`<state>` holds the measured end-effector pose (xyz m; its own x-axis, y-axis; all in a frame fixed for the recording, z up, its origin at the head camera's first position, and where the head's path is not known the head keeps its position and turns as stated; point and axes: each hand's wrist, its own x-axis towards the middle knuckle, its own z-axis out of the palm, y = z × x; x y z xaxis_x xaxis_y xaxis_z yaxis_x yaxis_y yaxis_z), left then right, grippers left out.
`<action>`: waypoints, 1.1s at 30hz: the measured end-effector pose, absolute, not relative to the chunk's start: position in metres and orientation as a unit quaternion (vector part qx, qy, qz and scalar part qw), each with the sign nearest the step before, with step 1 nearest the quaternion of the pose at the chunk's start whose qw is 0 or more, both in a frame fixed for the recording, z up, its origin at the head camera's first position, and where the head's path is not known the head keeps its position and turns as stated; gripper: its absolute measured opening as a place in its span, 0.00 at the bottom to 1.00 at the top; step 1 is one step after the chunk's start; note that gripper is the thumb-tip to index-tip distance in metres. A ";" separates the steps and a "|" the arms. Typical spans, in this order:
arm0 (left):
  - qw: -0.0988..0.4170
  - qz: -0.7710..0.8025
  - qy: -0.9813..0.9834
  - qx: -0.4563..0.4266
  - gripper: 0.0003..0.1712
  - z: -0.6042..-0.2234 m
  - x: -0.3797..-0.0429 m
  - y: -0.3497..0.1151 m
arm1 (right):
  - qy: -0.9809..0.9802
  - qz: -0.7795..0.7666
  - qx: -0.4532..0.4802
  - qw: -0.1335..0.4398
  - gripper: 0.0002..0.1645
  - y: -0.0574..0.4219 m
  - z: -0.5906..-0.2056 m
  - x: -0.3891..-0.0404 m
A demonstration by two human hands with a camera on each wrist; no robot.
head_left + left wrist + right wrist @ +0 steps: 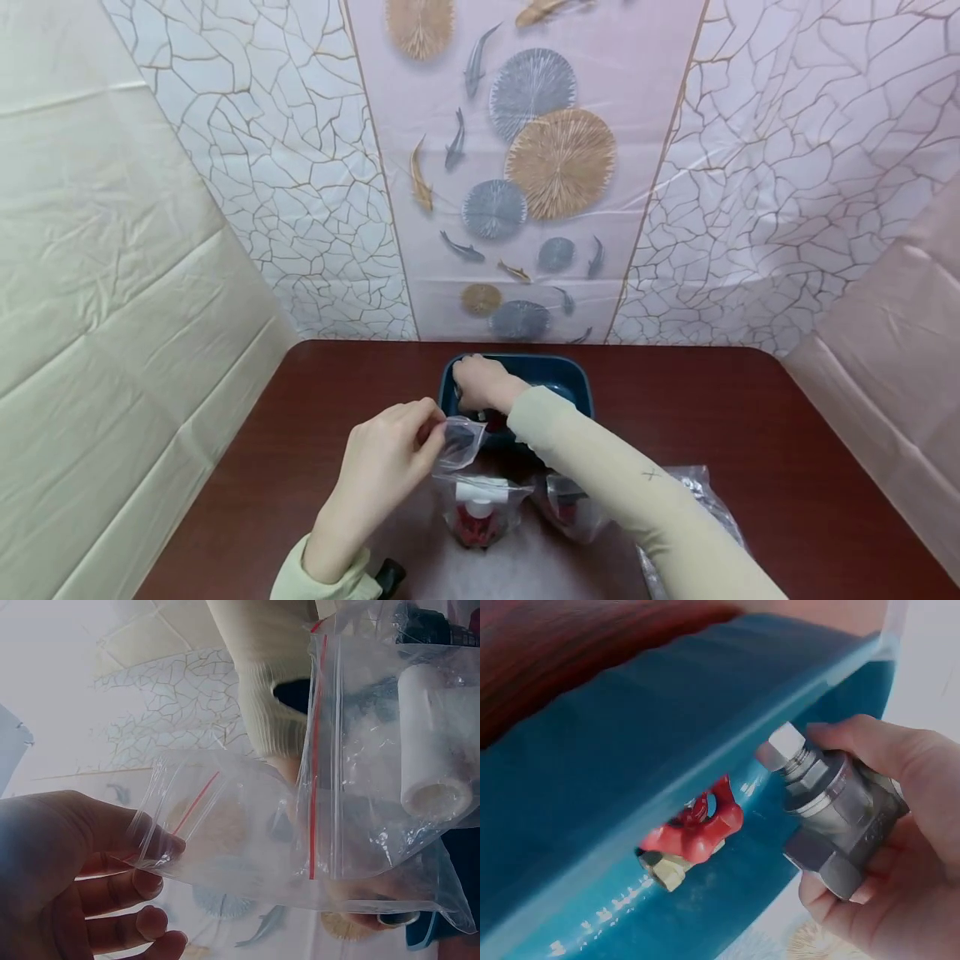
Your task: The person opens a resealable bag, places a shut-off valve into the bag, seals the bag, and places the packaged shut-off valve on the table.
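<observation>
My left hand (386,454) pinches the edge of a clear zip bag (225,847) with a red seal strip between thumb and index finger. The bag hangs in front of the blue basin (579,375). Over the basin, my right hand (483,383) grips a grey metal valve (847,814) with a hex nut on its stem. In the right wrist view, a brass valve with a red handwheel (705,832) lies inside the basin below that hand.
In front of the basin stands a clear bag (477,518) holding a white cylinder and red parts. Another filled bag (573,512) lies beside it, partly behind my right sleeve. Further right is more clear plastic (708,500). Patterned cloth (525,250) rises behind the table.
</observation>
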<state>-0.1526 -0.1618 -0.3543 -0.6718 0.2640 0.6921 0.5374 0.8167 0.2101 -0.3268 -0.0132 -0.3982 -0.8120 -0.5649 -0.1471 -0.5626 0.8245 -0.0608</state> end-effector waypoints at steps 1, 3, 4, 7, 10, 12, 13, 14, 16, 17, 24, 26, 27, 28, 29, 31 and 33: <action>0.336 -0.203 -0.892 -0.225 0.10 -0.355 -0.152 -0.162 | 0.950 -0.004 -0.303 0.069 0.12 -0.011 -0.398 -0.324; 0.333 -0.204 -0.892 -0.227 0.10 -0.355 -0.152 -0.161 | 0.949 -0.005 -0.311 0.052 0.18 -0.007 -0.397 -0.318; 0.331 -0.204 -0.893 -0.228 0.09 -0.355 -0.152 -0.160 | 0.948 -0.010 -0.313 0.047 0.19 -0.004 -0.397 -0.316; 0.326 -0.208 -0.893 -0.230 0.09 -0.354 -0.154 -0.158 | 0.948 -0.030 -0.315 0.039 0.19 0.005 -0.394 -0.309; 0.325 -0.211 -0.892 -0.231 0.08 -0.354 -0.154 -0.157 | 0.943 -0.042 -0.329 0.041 0.17 0.011 -0.389 -0.300; 0.326 -0.211 -0.892 -0.231 0.08 -0.355 -0.153 -0.157 | 0.936 -0.038 -0.347 0.044 0.16 0.013 -0.386 -0.293; 0.327 -0.210 -0.892 -0.232 0.08 -0.356 -0.153 -0.157 | 0.933 -0.032 -0.356 0.045 0.16 0.013 -0.386 -0.290; 0.328 -0.209 -0.891 -0.233 0.08 -0.356 -0.153 -0.156 | 0.930 -0.026 -0.363 0.046 0.16 0.014 -0.386 -0.287; 0.329 -0.206 -0.891 -0.235 0.08 -0.357 -0.153 -0.156 | 0.930 -0.022 -0.363 0.055 0.15 0.016 -0.385 -0.284; 0.329 -0.205 -0.891 -0.236 0.08 -0.357 -0.153 -0.155 | 0.932 -0.023 -0.358 0.059 0.14 0.017 -0.385 -0.283; 0.317 -0.217 -0.890 -0.245 0.07 -0.359 -0.152 -0.156 | 0.942 -0.054 -0.316 0.105 0.10 0.022 -0.388 -0.291; 0.311 -0.223 -0.890 -0.248 0.05 -0.359 -0.152 -0.157 | 0.940 -0.050 -0.320 0.107 0.10 0.024 -0.388 -0.293; 0.308 -0.227 -0.890 -0.249 0.05 -0.360 -0.151 -0.157 | 0.940 -0.048 -0.321 0.108 0.09 0.025 -0.388 -0.293; 0.305 -0.229 -0.890 -0.249 0.05 -0.360 -0.151 -0.157 | 0.939 -0.049 -0.323 0.110 0.09 0.026 -0.388 -0.294; 0.301 -0.230 -0.891 -0.249 0.05 -0.360 -0.151 -0.157 | 0.938 -0.052 -0.324 0.112 0.08 0.026 -0.388 -0.294; 0.296 -0.231 -0.893 -0.250 0.05 -0.361 -0.150 -0.157 | 0.936 -0.056 -0.328 0.112 0.08 0.028 -0.387 -0.293; 0.294 -0.227 -0.894 -0.250 0.06 -0.362 -0.149 -0.157 | 0.934 -0.052 -0.336 0.108 0.09 0.030 -0.387 -0.292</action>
<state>-0.1490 -0.1573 -0.3616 -0.7017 0.3142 0.6394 0.5815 0.7711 0.2593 -0.2920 0.0303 -0.3869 -0.7505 -0.6395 -0.1668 -0.6169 0.7684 -0.1702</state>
